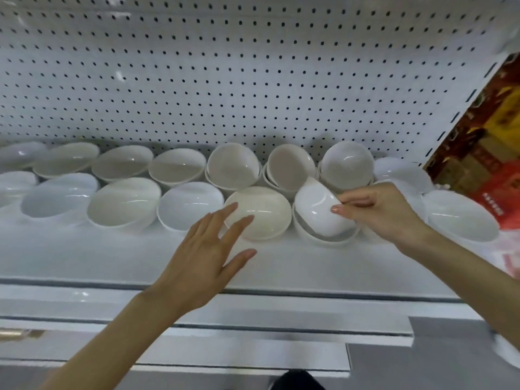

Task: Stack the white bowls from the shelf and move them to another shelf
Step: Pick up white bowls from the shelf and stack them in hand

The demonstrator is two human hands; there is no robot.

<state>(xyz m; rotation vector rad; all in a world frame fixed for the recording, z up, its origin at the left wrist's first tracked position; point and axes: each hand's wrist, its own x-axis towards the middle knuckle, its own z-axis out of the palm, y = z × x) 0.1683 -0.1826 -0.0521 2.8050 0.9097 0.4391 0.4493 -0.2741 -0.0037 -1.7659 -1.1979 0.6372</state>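
Note:
Two rows of white bowls stand on a white shelf [281, 266] against a pegboard back. My right hand [385, 212] pinches the rim of a tilted white bowl [318, 209], which sits partly inside another bowl [323, 237] in the front row. My left hand [208, 249] hovers with straight, spread fingers over the shelf, its fingertips at the near rim of the cream-white bowl [261, 212] just left of that stack. It holds nothing. Behind these stand stacked bowls [346, 164] in the back row.
More single bowls [123, 204] fill the shelf to the left, and others [458, 215] sit at the right end. Red and yellow boxes [484, 142] stand beyond the shelf's right upright. Lower white shelf edges [253, 330] step out below.

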